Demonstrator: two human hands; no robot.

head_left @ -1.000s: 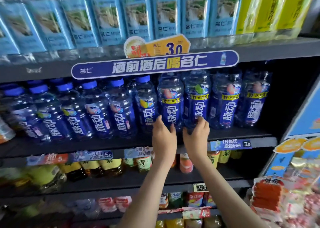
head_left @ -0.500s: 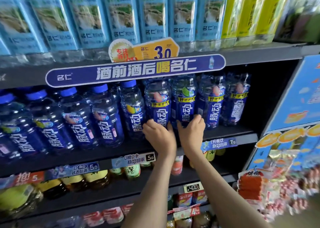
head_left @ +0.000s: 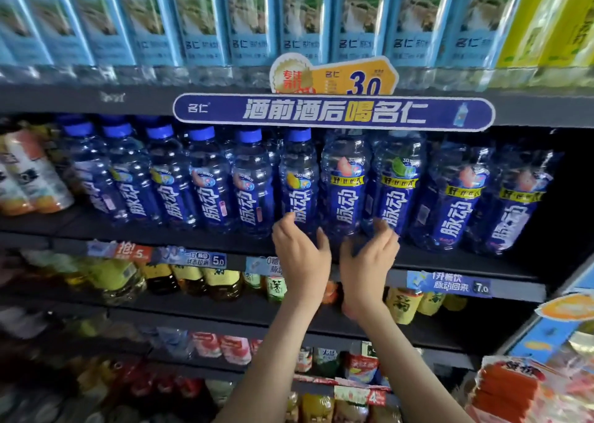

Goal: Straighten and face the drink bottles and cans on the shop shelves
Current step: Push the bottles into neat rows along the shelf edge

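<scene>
A row of blue drink bottles stands on the middle shelf [head_left: 450,262], small blue-capped ones on the left and larger ones on the right. My left hand [head_left: 300,257] is raised at the foot of a small bottle [head_left: 297,184], fingertips touching its lower label and thumb beside the peach-label large bottle [head_left: 345,191]. My right hand [head_left: 369,260] is just right of it, its loosely bent fingers against the base of the lime-label large bottle [head_left: 398,194]. Neither hand is wrapped round a bottle. Labels in this row face forward.
A blue promo sign [head_left: 334,112] hangs over the bottle tops. Light-blue labelled bottles [head_left: 302,20] fill the top shelf, with yellow ones [head_left: 553,20] at the right. Tea bottles [head_left: 221,282] sit on the shelf below. A snack rack [head_left: 514,387] stands at the lower right.
Both hands have loosened from the large bottles they were holding and sit a little lower at the bottles' bases. The view has swung left, showing more small bottles.
</scene>
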